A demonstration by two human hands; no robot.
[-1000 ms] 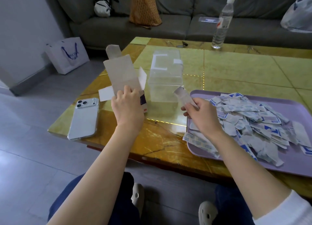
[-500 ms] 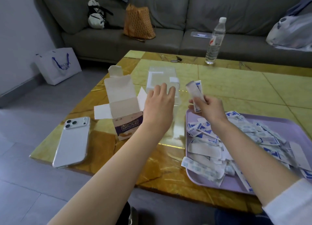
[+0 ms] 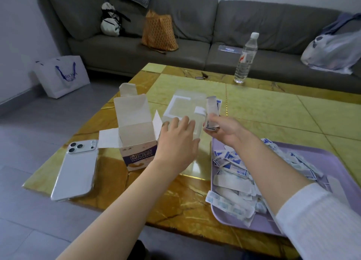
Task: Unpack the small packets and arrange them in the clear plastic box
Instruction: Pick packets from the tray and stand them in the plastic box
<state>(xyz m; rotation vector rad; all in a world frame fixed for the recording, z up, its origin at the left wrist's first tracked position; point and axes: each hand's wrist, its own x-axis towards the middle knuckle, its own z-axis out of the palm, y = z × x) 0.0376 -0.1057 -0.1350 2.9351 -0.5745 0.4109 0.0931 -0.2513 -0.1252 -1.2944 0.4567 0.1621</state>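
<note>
- my left hand [image 3: 178, 142] is flat and open, fingers straight and a little spread, holding nothing.
- its fingertips [image 3: 176, 121] reach the near wall of the clear plastic box [image 3: 181, 105]; i cannot tell whether they touch it.
- my right hand [image 3: 228, 132] pinches a few small packets [image 3: 212, 111] between thumb and fingers, standing upright just beside the box's right edge.
- the loose packets [image 3: 234, 170] lie heaped on the purple tray [image 3: 340, 168] under my right forearm.
- the opened cardboard carton [image 3: 134, 134] stands just left of my left hand, with the phone [image 3: 76, 170] beyond it on the table [image 3: 273, 111].
</note>
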